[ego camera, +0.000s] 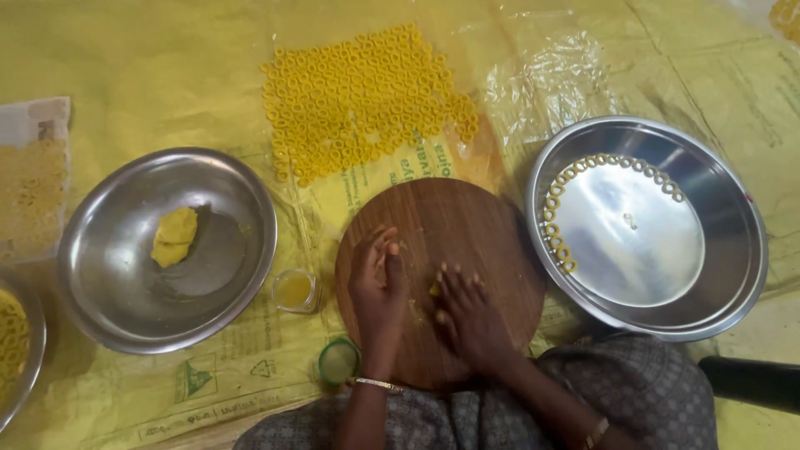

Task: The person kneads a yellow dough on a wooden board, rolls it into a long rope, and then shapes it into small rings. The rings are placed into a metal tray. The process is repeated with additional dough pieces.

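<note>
- Wooden round board [467, 242] lies nearest the person, on a yellow plastic sheet [167, 67] that covers the floor.
- Left hand [377, 279] rests flat on the board's left part, fingers together and pointing away, holding nothing that can be seen; a thin bangle sits at its wrist.
- Right hand [468, 312] lies palm down just beside it, fingers spread a little; a small bit of yellow dough [434, 289] shows on the board at its fingertips, between the two hands.
- Green lid [338, 361] lies at the board's near left edge.
- Small glass jar [295, 290] stands open just left of the board, with a yellowish liquid inside.
- Steel bowl [108, 292] sits farther left, holding one lump of yellow dough [173, 237] and nothing else.
- Another steel dish [29, 367] shows partly at the far left edge, with yellow rings inside.
- Large steel plate [708, 283] sits right of the board; a curved row of small dough rings [557, 242] runs along its left and upper inner edge.
- Farthest away, beyond the board, a dense patch of yellow rings [358, 96] lies spread on clear plastic.
</note>
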